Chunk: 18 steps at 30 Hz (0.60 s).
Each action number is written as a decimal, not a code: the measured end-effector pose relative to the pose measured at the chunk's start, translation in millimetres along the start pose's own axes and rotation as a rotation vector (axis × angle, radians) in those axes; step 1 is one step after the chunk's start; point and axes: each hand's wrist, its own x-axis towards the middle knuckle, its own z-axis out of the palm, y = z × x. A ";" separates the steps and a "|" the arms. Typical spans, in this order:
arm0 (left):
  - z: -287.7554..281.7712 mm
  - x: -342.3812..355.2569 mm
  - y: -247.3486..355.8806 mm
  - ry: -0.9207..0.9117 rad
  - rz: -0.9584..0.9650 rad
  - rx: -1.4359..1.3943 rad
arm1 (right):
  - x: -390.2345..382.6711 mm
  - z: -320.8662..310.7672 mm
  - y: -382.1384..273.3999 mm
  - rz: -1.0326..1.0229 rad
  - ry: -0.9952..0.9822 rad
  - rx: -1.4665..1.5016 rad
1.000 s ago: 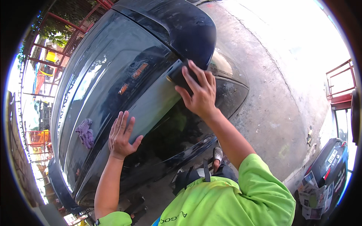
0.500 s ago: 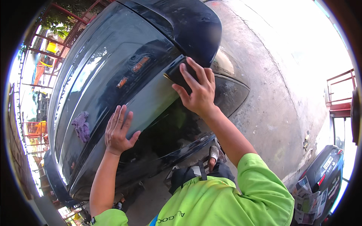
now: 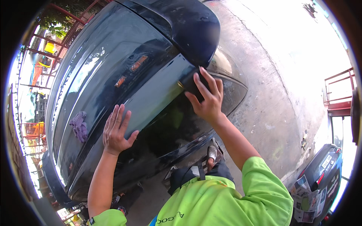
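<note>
My right hand point(image 3: 209, 98) presses a dark rectangular pad point(image 3: 189, 81) with a yellowish edge against the side of a dark vehicle body. The fingers lie over the pad's right end, the thumb along its near side. A smooth, lighter grey strip of panel point(image 3: 154, 98) runs from the pad down toward my left hand point(image 3: 117, 132). That hand rests flat on the panel with its fingers stretched and holds nothing. A crumpled purple cloth point(image 3: 79, 126) lies on the bodywork left of it.
Two orange-brown patches point(image 3: 138, 63) mark the panel beyond my hands. A dark spoiler-like part point(image 3: 196, 32) juts out at the top. Concrete floor point(image 3: 271, 101) spreads to the right. Another dark car point(image 3: 320, 177) with newspaper sheets point(image 3: 307, 199) stands at lower right.
My right hand has slid the pad down and to the right over the panel, uncovering more of the grey strip. My left hand stays in place on the panel.
</note>
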 end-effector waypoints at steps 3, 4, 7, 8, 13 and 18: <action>1.3 -0.3 -0.9 -0.015 0.002 0.000 | 10.2 2.3 -0.7 -0.004 -0.157 -0.035; 1.7 -0.5 -1.5 -0.006 0.013 0.002 | 8.5 0.9 2.3 -0.009 -0.077 -0.020; 1.8 -3.1 -1.9 -0.036 -0.015 -0.015 | 2.1 -3.8 9.6 -0.097 0.067 0.037; 1.9 -3.9 -2.0 -0.019 -0.003 0.003 | 1.7 -4.0 10.9 -0.080 -0.005 0.031; 1.8 -1.2 -2.7 -0.032 0.036 0.014 | -4.5 -6.8 12.0 -0.005 -0.070 0.031; -0.2 -1.7 -2.6 -0.054 0.020 -0.002 | -15.1 -12.5 7.0 -0.042 -0.065 0.110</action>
